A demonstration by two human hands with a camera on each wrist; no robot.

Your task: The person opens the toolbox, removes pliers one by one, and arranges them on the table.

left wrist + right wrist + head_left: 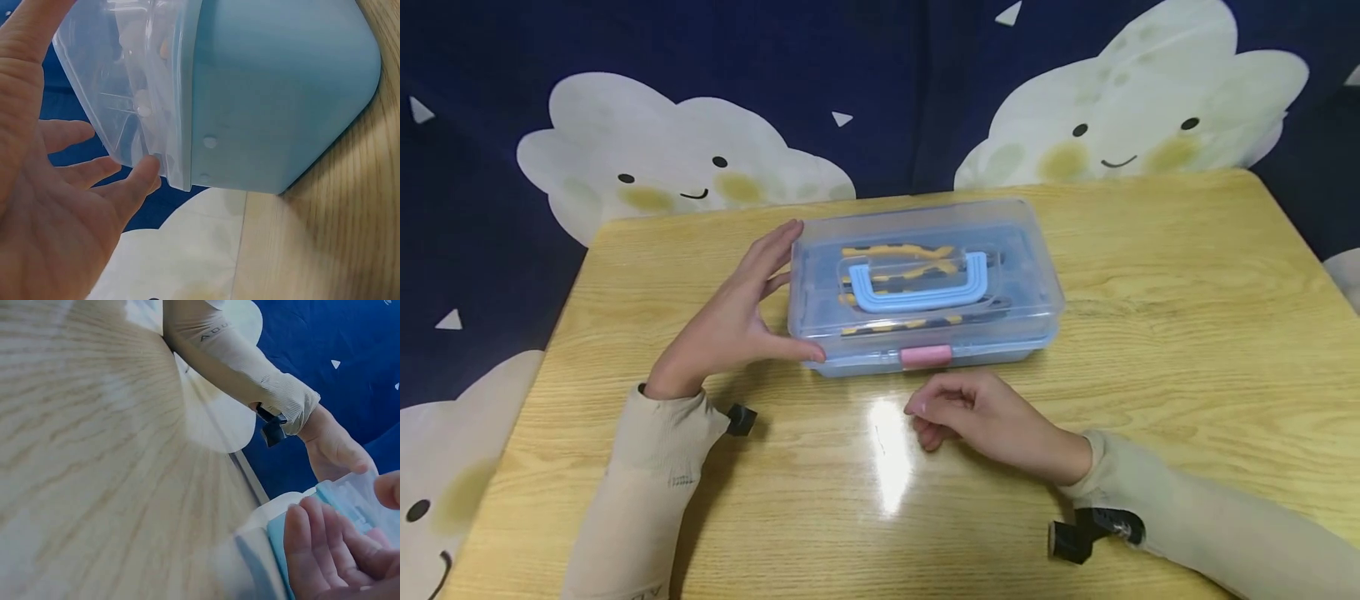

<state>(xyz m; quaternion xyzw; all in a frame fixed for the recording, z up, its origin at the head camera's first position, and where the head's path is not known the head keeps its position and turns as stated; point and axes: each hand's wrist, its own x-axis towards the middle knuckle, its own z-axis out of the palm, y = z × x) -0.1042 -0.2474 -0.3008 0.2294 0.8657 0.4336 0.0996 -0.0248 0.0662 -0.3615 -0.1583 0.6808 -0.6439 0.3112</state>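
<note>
A plastic storage box (1022,287) with a clear lid, light-blue base, blue carrying handle (922,302) and pink latch (926,357) sits closed on the table. Through the lid show several long yellow-and-black items, kind unclear. My left hand (741,308) grips the box's left end, thumb at the front corner and fingers at the back. In the left wrist view its fingertips (147,169) meet the lid's edge. Just in front of the latch, my right hand (977,412) hovers with loosely curled fingers and holds nothing.
The wooden table (1180,333) extends on both sides of the box. Behind it hangs a dark blue cloth (880,67) with smiling white clouds. Each sleeve carries a small black wrist camera, the left one (742,419) near the tabletop.
</note>
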